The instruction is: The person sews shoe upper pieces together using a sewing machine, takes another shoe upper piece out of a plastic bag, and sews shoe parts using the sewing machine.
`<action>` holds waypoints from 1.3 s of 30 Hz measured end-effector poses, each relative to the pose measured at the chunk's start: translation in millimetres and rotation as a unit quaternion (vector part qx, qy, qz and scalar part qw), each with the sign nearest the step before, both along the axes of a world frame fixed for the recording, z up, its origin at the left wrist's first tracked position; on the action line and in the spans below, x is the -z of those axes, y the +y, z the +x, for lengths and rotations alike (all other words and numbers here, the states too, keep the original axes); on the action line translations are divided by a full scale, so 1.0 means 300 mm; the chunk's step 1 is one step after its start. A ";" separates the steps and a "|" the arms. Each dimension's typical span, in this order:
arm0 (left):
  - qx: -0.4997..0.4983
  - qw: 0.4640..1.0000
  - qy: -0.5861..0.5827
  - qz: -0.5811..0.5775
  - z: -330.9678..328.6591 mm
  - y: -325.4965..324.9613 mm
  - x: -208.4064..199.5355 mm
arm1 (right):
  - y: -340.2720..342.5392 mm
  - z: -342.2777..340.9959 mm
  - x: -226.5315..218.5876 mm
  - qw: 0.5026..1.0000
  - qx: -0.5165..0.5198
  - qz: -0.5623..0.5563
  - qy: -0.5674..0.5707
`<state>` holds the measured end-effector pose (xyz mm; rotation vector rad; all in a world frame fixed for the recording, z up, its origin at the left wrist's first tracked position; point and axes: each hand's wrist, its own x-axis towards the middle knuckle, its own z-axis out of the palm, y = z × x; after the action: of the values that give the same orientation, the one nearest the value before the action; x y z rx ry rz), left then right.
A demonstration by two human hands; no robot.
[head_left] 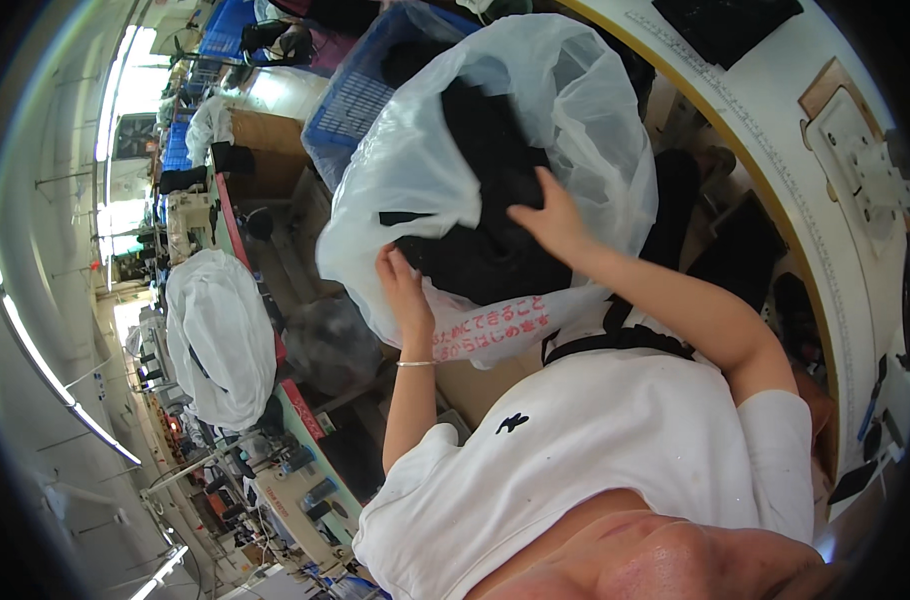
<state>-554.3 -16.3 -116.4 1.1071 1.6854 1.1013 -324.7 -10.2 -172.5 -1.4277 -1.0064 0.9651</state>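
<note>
A large translucent white plastic bag [585,90] stands open in front of me, with red print on its near side. Black cloth [485,250] lies bunched inside it, and an upper part of the cloth is blurred. My right hand [555,225] reaches into the bag and grips the cloth, thumb on top and the other fingers partly hidden. At the bag's left rim, my left hand [405,288] has its fingers bent around the plastic edge, right beside the cloth. A thin bracelet circles that wrist.
Behind the bag sits a blue plastic crate [350,115]. To the right curves a white worktable [765,130] with a metal machine plate [855,150]. Another white bag [220,335] rests at the left, near sewing machines [290,500]. A cardboard box [265,150] is farther back.
</note>
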 end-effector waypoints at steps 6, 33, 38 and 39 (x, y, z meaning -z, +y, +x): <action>-0.005 0.978 -0.121 -0.172 -0.090 -0.016 0.153 | 0.054 0.076 0.083 0.986 -0.109 -0.098 0.082; -0.014 0.988 -0.153 0.008 0.037 -0.020 0.051 | -0.039 -0.125 -0.086 0.924 -0.152 0.173 -0.306; -0.069 0.982 -0.167 -0.048 -0.003 -0.004 0.088 | 0.030 -0.060 0.001 0.986 -0.075 0.039 -0.144; -0.065 0.983 -0.166 -0.048 -0.010 -0.006 0.107 | 0.044 -0.057 0.047 0.990 -0.060 0.022 -0.124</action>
<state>-557.4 -18.1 -148.4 0.7145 1.5414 1.1989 -341.9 3.1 -186.7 -1.4888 -1.3004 0.8591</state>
